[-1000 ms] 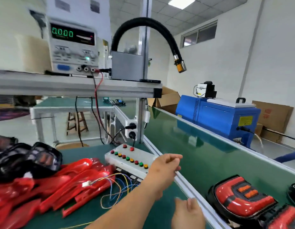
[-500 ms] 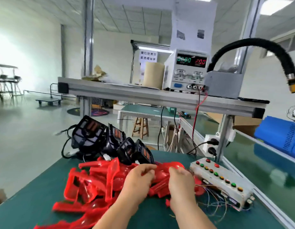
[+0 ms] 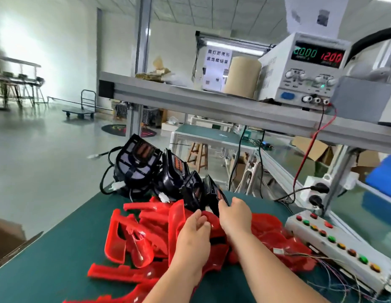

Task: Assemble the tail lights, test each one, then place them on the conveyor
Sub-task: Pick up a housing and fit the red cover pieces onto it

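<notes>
Centrally in the frame, a heap of red lenses (image 3: 133,237) is spread over the green bench mat (image 3: 59,259). Just behind the heap, a row of black lamp housings (image 3: 137,162) is stood on edge, each leaning against the next, with black cables and white connectors trailing at the left of the row.

The left hand (image 3: 193,235) is laid on the heap with its fingers loosely curved and relaxed; nothing is seen clasped in it. The right hand (image 3: 234,215) is placed just beside it, and its fingers are curled round the lower edge of the nearest housing (image 3: 212,193), which is gripped.

At the lower right, a white button box (image 3: 343,243) with red, green and amber buttons is set on the mat, with thin coloured wires spilling from its near side. Beyond it, at the right edge, part of the green conveyor (image 3: 354,219) is seen.

Along the upper right, a metal shelf (image 3: 212,101) carries a bench power supply (image 3: 306,68), its displays lit green and red, and a red lead (image 3: 308,149) is hung from its terminals. A tan roll (image 3: 242,77) is stood left of it
</notes>
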Action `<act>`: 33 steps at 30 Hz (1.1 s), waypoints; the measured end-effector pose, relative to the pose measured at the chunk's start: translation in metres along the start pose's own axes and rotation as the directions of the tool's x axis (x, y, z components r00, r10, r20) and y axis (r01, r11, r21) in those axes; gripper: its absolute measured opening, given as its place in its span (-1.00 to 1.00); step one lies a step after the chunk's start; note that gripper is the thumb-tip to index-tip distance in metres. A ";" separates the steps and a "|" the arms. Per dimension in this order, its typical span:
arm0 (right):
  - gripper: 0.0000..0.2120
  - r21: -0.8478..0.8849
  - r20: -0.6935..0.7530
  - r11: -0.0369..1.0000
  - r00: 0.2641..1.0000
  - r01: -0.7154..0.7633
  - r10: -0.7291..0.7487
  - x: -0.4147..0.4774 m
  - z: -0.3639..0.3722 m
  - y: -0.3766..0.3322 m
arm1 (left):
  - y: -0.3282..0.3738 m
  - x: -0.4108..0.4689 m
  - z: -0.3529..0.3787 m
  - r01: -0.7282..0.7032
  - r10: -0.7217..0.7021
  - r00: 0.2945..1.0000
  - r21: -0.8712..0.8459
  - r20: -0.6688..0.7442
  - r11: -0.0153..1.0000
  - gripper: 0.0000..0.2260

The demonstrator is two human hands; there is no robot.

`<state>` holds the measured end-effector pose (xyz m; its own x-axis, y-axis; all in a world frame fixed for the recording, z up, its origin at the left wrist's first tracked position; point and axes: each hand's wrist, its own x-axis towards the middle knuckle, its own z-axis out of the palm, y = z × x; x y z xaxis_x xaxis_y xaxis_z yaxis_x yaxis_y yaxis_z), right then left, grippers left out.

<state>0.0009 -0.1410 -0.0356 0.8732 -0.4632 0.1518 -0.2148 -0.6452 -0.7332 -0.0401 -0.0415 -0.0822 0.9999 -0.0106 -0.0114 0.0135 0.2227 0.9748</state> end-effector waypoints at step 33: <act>-0.71 -0.174 -0.228 0.870 0.840 0.462 -0.492 0.022 -0.025 0.008 | 0.021 -0.021 -0.004 0.070 -0.036 0.989 -0.235 0.146 0.969 -0.59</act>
<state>0.0073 -0.1714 -0.0217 0.7395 -0.2102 0.6395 0.1408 -0.8807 -0.4523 -0.0613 -0.0327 -0.0622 0.9869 -0.1609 -0.0140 0.0851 0.4447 0.8916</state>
